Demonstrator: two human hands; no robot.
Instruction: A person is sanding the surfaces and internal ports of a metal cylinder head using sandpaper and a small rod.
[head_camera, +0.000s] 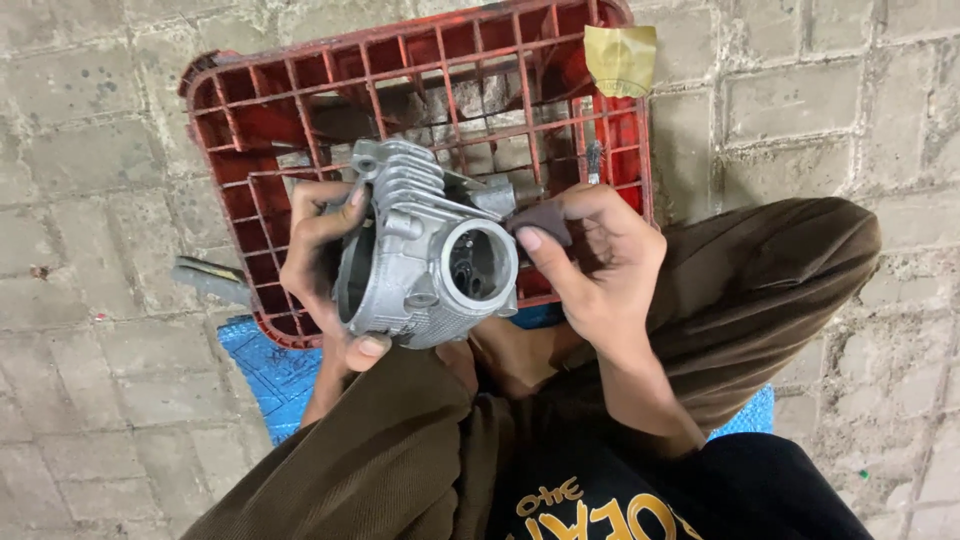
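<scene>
My left hand (318, 262) grips a grey cast-metal engine cylinder head (420, 260) with cooling fins on top and a round port facing me. My right hand (590, 260) pinches a small dark brownish piece (545, 222), like a scrap of abrasive paper, against the right edge of the metal part near the port. Both hands hold the part above my lap, over the near edge of a red plastic crate.
The upturned red plastic lattice crate (260, 120) lies on grey paving bricks (800, 100). A yellowish crumpled paper (620, 58) sits at its far right corner. A blue mat (262, 372) lies under me. A grey tool handle (210, 280) pokes out left. My brown-trousered knees fill the foreground.
</scene>
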